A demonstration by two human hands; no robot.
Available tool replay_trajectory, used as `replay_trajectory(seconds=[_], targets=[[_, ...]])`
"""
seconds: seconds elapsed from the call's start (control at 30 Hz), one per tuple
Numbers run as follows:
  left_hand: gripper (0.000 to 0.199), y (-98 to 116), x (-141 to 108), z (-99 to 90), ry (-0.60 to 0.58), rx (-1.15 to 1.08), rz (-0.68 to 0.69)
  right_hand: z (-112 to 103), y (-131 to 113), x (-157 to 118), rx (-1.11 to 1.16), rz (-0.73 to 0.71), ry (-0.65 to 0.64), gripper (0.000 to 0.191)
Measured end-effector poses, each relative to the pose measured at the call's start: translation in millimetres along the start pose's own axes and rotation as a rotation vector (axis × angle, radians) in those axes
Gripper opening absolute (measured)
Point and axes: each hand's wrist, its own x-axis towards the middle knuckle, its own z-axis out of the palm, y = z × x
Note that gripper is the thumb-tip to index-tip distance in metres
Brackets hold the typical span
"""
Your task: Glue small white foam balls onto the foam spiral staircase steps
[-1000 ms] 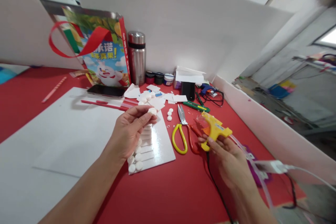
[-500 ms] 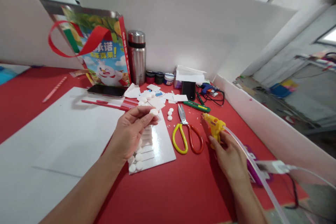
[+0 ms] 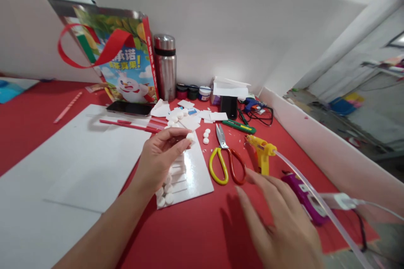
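Note:
Between thumb and fingers, my left hand pinches a small white disc. It hovers over a glossy white board, whose left edge carries several more white discs, partly hidden by the hand. My right hand is in the air above the red table, fingers apart and holding nothing. Just beyond its fingertips lie scissors with one yellow and one red handle. A yellow glue gun with a clear glue stick in its back stands to the right of the scissors.
Three white discs sit left of the scissor blades. A green cutter, paper scraps and paint jars are farther back. At the rear stand a steel flask and a printed bag. A purple power strip lies right.
My right hand has let go of the glue gun and drawn back toward me and to the left, its fingers opening. The left hand keeps its pinch on the disc.

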Motion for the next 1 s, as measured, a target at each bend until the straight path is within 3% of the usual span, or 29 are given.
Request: replay_trajectory(seconds=[0.17,0.3,0.73,1.0], targets=[[0.019,2,-4,2.3,-0.027,0.183,0.055,14,-49,57,0.231,-0.136,0.111,0.036],[0.019,2,-3,1.5,-0.04,0.302,0.07,36,-58,86,0.231,-0.222,0.116,0.02],[0.017,6,-4,0.8,-0.02,0.49,0.081,65,-51,99,0.136,-0.329,0.075,0.01],[0.014,9,-4,-0.5,-0.022,0.55,0.18,66,-45,108,0.301,-0.202,-0.008,0.005]])
